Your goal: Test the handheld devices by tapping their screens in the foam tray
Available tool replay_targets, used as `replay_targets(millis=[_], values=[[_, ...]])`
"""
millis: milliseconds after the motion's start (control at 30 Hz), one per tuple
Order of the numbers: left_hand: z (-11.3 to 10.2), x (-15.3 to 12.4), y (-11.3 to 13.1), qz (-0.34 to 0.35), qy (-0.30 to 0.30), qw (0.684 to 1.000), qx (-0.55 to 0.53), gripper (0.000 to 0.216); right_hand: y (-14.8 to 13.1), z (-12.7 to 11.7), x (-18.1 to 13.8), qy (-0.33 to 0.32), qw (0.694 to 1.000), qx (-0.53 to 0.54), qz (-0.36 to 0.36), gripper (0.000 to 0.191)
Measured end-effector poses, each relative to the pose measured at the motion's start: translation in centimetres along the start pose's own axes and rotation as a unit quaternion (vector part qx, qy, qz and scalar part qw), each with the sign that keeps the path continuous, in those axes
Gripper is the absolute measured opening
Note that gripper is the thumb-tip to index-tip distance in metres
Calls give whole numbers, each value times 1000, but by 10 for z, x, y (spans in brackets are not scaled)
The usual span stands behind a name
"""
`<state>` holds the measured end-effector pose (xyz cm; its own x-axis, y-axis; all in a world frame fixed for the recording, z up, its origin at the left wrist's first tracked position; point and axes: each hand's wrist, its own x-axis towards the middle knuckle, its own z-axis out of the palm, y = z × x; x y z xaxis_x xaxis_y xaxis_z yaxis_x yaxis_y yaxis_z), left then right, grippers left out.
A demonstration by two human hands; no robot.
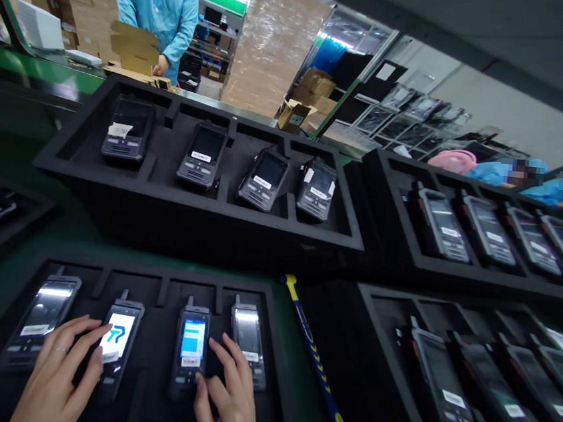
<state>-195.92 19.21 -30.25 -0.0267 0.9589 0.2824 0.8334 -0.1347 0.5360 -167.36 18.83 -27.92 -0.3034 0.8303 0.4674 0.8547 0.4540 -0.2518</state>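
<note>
Four compartments of a black foam tray (146,351) hold handheld radios with screens and stub antennas. My left hand (63,369) lies over the second radio from the left (119,342), whose white screen shows a blue logo; fingertips and thumb touch its left side, fingers apart. Close by, my right hand (230,387) has its thumb and index finger at the right side of the third radio (192,342), lit with a blue and white screen. Its fingers are bent but spread. Dark-screened radios lie at the far left (43,320) and far right (247,342) of this tray.
Behind stands a foam tray (197,192) of radios on a tall stack; more radio trays (387,356) fill the right side. A yellow and blue strip (314,355) lies beside my tray. Across the bench, a person in blue (157,3) handles a cardboard box (135,48).
</note>
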Motion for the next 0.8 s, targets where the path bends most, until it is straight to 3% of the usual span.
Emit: replay_targets(millis=[167,300,600,800], values=[[0,0,0,-6,-1,1000,-6,29,2,-2,-2,-7,1000,11,14,10],[-1,1,2,-12,-3,1000,-7,31,1,-1,5,-20,998,-21,63,32],[1,2,0,-5,3,1000,-19,31,-5,12,24,-6,994,-91,63,39],[-1,3,5,-11,3,999,-35,30,-3,6,17,-17,994,-53,96,36]])
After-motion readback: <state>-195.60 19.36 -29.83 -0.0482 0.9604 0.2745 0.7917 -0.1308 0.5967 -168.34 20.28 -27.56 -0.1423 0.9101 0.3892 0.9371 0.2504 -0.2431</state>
